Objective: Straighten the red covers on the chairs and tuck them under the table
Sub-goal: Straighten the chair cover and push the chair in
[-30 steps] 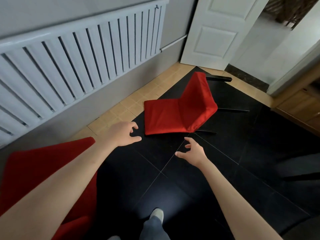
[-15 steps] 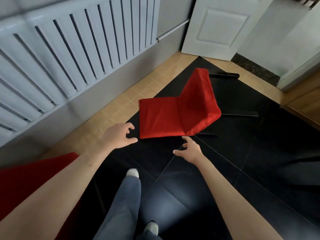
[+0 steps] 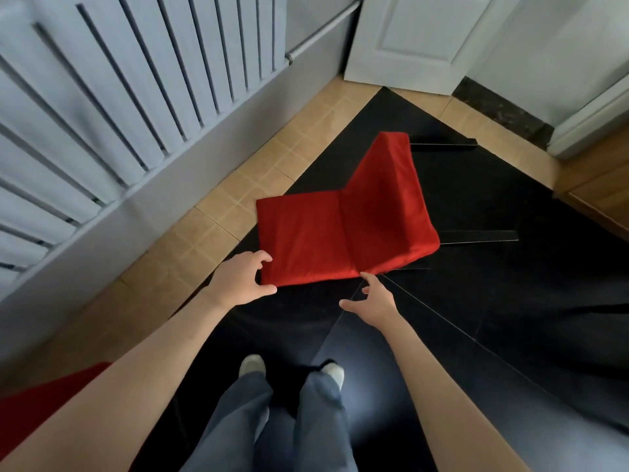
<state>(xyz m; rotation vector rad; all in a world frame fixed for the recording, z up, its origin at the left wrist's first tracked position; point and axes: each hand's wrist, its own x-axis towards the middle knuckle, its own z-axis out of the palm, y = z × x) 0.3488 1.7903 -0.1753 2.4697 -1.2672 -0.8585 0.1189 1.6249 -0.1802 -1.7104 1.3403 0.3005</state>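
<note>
A chair in a red cover [image 3: 343, 229] lies tipped on its side on the black floor, its black legs [image 3: 478, 236] pointing right. My left hand [image 3: 240, 282] is at the near left corner of the cover, fingers spread and curved, thumb just below the edge; no firm grip shows. My right hand [image 3: 372, 299] hovers with fingers apart, its fingertips at the cover's lower edge near the fold between seat and back. A second red cover [image 3: 51, 403] shows at the bottom left, mostly hidden behind my left arm.
A white radiator [image 3: 119, 107] runs along the left wall. An open white door [image 3: 415, 39] stands ahead, with wooden furniture [image 3: 599, 185] at the right edge. My feet [image 3: 292, 369] stand on the black tiles just behind the fallen chair.
I have stepped closer to the fallen chair. Both hands moved forward and now reach the near edge of its red cover.
</note>
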